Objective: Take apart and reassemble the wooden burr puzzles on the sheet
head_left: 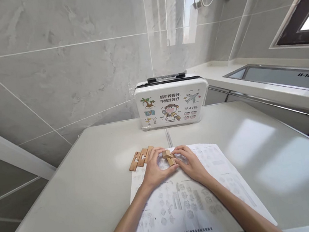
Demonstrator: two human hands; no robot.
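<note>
My left hand (pixel 154 167) and my right hand (pixel 189 162) meet over a small cluster of notched wooden puzzle pieces (pixel 168 157), fingers pinched on it from both sides. The cluster sits above the top edge of a printed instruction sheet (pixel 197 206) covered in small diagrams. Three loose wooden pieces (pixel 141 158) lie flat side by side just left of my left hand, on the white table (pixel 77 205).
A small white case (pixel 173 102) with cartoon travel pictures and a black handle stands upright at the table's far edge against the grey tiled wall. A counter with a steel sink (pixel 282 75) runs along the right. The table's front edge is near my forearms.
</note>
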